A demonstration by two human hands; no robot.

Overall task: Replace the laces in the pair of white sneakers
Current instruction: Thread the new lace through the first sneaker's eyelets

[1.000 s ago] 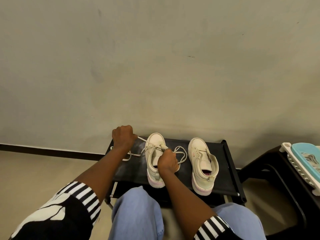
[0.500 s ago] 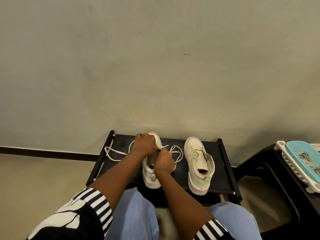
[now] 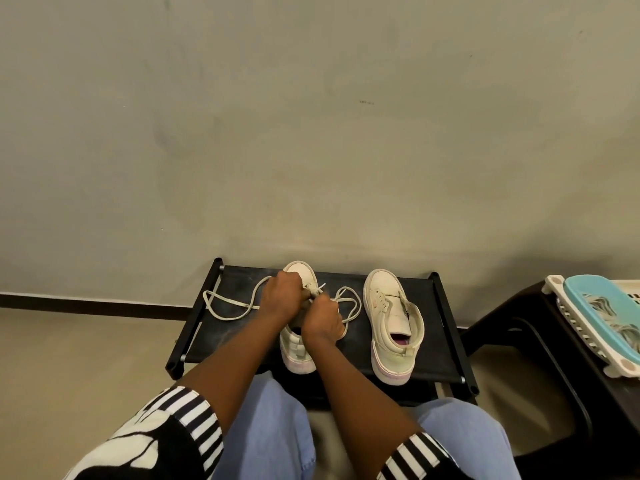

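Currently both hands are on the left-side sneaker (image 3: 298, 353), which stands toe-to-wall on a black fabric-top rack (image 3: 242, 344) against the wall (image 3: 311, 133).

- Left hand (image 3: 280, 296): fingers curled over the eyelet area, gripping the lace (image 3: 232, 300). The exact pinch is hidden under the knuckles.
- Right hand (image 3: 322, 319): clenched on the lace just near of the left hand, the two touching or nearly so. A short lace tip sticks up between them.
- Lace slack: one long loop lies on the rack to the left of the shoe, and a smaller loop lies to its right, between the two shoes.
- Right-side sneaker (image 3: 393, 329): upright on the rack, parallel to the other, apart from both hands, with its tongue and pink lining visible.

Person is seated, blue-jeans knees (image 3: 273, 431) near the rack's near edge, striped sleeves (image 3: 197, 420) pushed up the forearms.

Far right there is a dark stool (image 3: 512, 327) carrying a teal-and-white basket (image 3: 585, 306), well apart from the shoes.
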